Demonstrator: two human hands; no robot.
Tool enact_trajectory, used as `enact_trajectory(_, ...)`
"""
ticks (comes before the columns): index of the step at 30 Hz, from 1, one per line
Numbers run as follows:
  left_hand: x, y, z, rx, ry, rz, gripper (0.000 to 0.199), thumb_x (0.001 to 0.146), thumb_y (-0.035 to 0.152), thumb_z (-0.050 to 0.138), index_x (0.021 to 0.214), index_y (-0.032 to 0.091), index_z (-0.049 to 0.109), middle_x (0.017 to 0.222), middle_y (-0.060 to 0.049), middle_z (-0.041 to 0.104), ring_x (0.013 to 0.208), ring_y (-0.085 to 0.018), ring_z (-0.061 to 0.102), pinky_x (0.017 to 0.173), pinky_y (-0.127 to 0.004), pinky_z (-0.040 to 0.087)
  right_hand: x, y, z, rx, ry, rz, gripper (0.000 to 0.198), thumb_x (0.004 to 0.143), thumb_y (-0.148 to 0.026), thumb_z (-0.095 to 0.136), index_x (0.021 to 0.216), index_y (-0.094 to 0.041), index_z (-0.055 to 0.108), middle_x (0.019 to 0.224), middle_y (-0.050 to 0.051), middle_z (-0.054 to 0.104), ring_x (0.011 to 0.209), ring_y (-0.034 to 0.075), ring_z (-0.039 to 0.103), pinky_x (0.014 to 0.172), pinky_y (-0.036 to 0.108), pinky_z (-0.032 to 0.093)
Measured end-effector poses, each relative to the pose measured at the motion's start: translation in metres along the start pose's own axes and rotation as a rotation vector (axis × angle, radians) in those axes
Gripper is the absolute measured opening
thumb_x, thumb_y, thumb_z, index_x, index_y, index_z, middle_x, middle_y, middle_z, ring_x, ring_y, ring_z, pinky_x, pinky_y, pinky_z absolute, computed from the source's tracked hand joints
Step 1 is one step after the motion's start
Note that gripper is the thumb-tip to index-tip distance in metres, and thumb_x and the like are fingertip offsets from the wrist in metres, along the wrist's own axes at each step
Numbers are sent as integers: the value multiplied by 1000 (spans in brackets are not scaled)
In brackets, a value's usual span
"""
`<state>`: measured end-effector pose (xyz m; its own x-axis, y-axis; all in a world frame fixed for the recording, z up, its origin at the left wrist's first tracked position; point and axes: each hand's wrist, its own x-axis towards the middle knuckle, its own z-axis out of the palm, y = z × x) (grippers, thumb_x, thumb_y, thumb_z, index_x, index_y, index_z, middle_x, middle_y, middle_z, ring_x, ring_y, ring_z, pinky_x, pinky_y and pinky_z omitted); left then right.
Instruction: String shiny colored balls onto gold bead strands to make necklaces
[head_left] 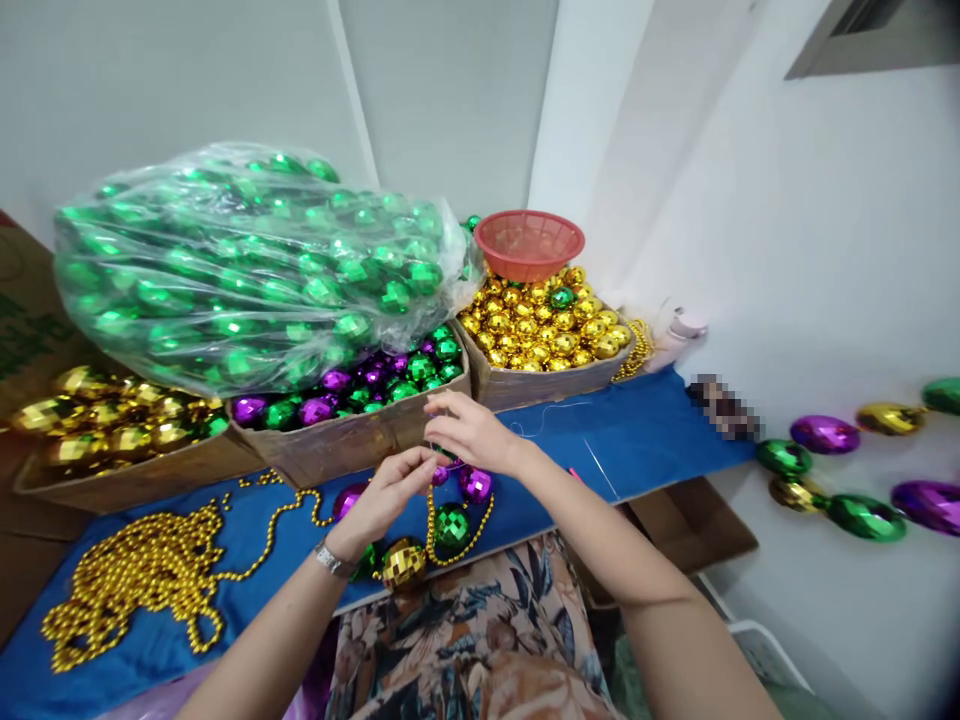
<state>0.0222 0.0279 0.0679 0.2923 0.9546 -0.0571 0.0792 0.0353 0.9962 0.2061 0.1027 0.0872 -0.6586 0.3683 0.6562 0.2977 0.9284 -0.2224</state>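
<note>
My left hand (pixel 401 490) is closed, with thumb and forefinger pinched on a thin pale thread, too fine to follow fully. Just above and to the right, my right hand (pixel 472 435) has its fingers curved toward the left fingertips; the thread seems to run up into them, and its thumb is mostly hidden. Below both hands lies a strand with large faceted balls: a purple ball (pixel 475 484), a green ball (pixel 451 527) and a gold ball (pixel 404 564). Small gold beads (pixel 486 525) loop around them at the table's front edge.
Gold bead chain (pixel 150 570) is heaped on the blue cloth (pixel 277 610) at left. Behind stand cardboard boxes (pixel 360 440) of balls, a clear bag (pixel 247 270) of green balls and a red basket (pixel 529 245). Strung balls (pixel 866 518) hang at right.
</note>
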Motion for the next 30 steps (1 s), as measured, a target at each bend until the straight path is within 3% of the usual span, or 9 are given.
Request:
enact_trajectory(5, 0, -3, 3, -203, 144, 13, 28, 86, 42, 60, 82, 16, 67, 59, 3, 44, 58, -11, 40, 58, -24, 34, -6, 2, 13, 32, 102, 262, 22, 96, -22, 49, 111, -19, 65, 119, 12, 59, 110, 20, 56, 97, 38, 46)
enact_trajectory(7, 0, -5, 2, -250, 160, 5, 27, 86, 41, 61, 82, 16, 67, 59, 3, 45, 58, -10, 40, 58, -24, 34, -18, -8, 14, 199, 101, 351, 22, 97, -23, 48, 111, -19, 65, 110, 9, 65, 101, 17, 60, 90, 32, 48)
enact_trajectory(11, 1, -4, 3, -279, 183, -5, 27, 83, 41, 65, 80, 15, 67, 60, 2, 47, 58, -10, 42, 59, -24, 36, -41, -32, 24, 551, -40, 537, 19, 91, -30, 57, 107, -21, 66, 87, 0, 69, 66, 11, 62, 63, 23, 48)
enact_trajectory(14, 0, -1, 4, -281, 191, -7, 29, 81, 43, 66, 80, 14, 68, 58, 2, 48, 57, -11, 43, 58, -25, 36, -52, -42, 38, 779, 5, 712, 16, 89, -34, 60, 95, -21, 67, 76, -2, 67, 63, 12, 63, 59, 22, 48)
enact_trajectory(18, -1, 0, 2, -261, 204, 0, 29, 80, 43, 67, 82, 14, 69, 59, 0, 51, 57, -11, 43, 56, -24, 35, -61, -44, 54, 979, 84, 847, 18, 85, -39, 63, 90, -21, 67, 77, -1, 68, 67, 14, 67, 63, 25, 52)
enact_trajectory(23, -2, 1, 0, -187, 180, 19, 28, 83, 42, 65, 83, 15, 68, 60, 0, 53, 55, -11, 43, 53, -23, 34, -59, -46, 69, 1040, 93, 852, 23, 84, -36, 65, 103, -24, 64, 76, -2, 66, 65, 14, 65, 59, 24, 52)
enact_trajectory(25, -3, 2, 1, -138, 151, 26, 27, 85, 42, 63, 83, 15, 67, 61, 0, 53, 54, -10, 41, 52, -23, 33, -54, -48, 73, 872, 61, 780, 17, 87, -30, 60, 102, -24, 64, 68, -4, 64, 59, 13, 63, 56, 23, 48)
enact_trajectory(27, -4, 3, 2, -87, 119, 32, 28, 86, 41, 61, 78, 15, 65, 61, 0, 52, 54, -10, 41, 52, -23, 32, -47, -50, 75, 670, 63, 704, 9, 88, -24, 57, 89, -23, 66, 64, -4, 62, 58, 13, 60, 58, 23, 45)
enact_trajectory(30, -6, 3, 3, -65, 111, 33, 30, 86, 40, 61, 70, 15, 62, 61, 0, 52, 56, -10, 41, 54, -23, 32, -40, -51, 74, 524, 116, 667, 17, 90, -18, 51, 81, -22, 65, 76, 0, 65, 72, 16, 61, 71, 26, 44)
